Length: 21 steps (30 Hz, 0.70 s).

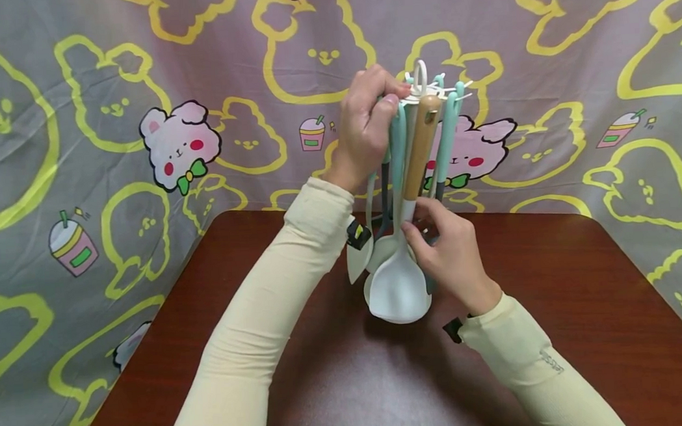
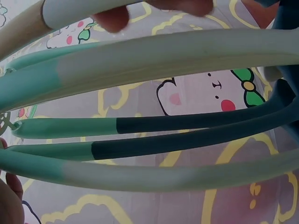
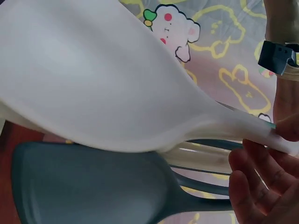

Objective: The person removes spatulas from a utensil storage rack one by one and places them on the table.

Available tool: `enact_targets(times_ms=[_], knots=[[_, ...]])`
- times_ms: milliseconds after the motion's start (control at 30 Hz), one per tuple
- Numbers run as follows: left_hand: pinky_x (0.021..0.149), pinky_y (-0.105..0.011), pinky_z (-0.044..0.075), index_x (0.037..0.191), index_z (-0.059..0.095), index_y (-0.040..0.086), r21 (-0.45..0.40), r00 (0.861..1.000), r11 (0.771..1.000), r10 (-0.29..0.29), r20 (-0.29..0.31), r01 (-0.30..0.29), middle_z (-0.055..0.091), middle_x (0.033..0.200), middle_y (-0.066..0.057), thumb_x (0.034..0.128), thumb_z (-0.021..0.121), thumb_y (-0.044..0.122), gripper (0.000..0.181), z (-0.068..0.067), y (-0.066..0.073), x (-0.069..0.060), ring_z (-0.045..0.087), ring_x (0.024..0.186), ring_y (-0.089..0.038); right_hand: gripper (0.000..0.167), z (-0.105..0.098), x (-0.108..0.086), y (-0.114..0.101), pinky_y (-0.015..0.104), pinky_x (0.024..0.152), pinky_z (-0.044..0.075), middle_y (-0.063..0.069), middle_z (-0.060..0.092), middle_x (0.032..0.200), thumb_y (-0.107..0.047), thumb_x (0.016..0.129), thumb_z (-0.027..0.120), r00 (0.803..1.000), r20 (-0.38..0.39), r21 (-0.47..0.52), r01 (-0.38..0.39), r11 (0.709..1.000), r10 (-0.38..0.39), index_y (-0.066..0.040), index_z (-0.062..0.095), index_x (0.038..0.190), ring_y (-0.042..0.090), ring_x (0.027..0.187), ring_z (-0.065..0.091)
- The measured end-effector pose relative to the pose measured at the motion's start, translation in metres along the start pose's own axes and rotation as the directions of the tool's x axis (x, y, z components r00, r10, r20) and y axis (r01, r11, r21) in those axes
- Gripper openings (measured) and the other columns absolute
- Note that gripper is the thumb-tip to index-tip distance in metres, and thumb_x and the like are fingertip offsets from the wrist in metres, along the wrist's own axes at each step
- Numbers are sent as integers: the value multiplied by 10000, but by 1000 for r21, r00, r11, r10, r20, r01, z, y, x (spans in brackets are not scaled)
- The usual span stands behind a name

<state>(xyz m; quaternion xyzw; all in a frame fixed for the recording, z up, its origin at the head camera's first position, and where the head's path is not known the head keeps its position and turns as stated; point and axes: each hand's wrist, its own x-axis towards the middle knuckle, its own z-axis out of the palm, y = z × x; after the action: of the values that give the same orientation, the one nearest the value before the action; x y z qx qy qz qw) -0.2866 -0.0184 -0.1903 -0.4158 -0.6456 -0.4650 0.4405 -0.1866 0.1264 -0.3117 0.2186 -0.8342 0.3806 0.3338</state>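
Observation:
A white utensil rack [image 1: 424,77] with a loop on top stands on the table, hung with several kitchen utensils. My left hand [image 1: 371,123] grips the rack's top edge from the left. At the front hangs a white spatula [image 1: 401,291] with a wooden handle [image 1: 422,149], its wide head low down. My right hand [image 1: 451,252] pinches its white neck between thumb and fingers. In the right wrist view, the spatula's head [image 3: 93,70] fills the upper left, above a dark turner [image 3: 93,182]. Mint handles [image 2: 65,127] run across the left wrist view.
The brown table [image 1: 216,279] has its back edge close behind the rack. A patterned cloth [image 1: 239,82] hangs behind and at both sides. Other utensils, among them a pale pointed one [image 1: 356,261], crowd round the rack, partly hidden by the spatula.

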Motion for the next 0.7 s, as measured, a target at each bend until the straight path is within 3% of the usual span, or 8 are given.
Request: enact_targets(times_ms=[167,400,700], knots=[[820,-196,371,794,618,-15,2,1000,1000,-8,-9,8,663,855,-144,846,353,215,354,1,-1,-1,558,874,-249,210,4,0,1,368,639,558,84,707,899,-95,897,690,999,22,14,-34,999,33,-37,669,1097,146,731,644],[828,-202,376,796,613,-19,-11,1000,1000,4,-22,-4,660,852,-152,857,358,215,352,3,-2,-3,553,868,-258,182,7,-2,4,273,621,540,91,696,909,-93,909,676,999,17,-3,-41,999,41,-23,659,1076,143,737,644],[831,-202,384,797,625,-29,-45,999,999,7,-52,-9,674,853,-168,862,376,207,350,4,-3,-3,563,867,-270,228,7,-3,5,256,637,551,85,768,987,-116,945,640,997,43,22,-67,998,66,-35,628,1159,165,826,709]])
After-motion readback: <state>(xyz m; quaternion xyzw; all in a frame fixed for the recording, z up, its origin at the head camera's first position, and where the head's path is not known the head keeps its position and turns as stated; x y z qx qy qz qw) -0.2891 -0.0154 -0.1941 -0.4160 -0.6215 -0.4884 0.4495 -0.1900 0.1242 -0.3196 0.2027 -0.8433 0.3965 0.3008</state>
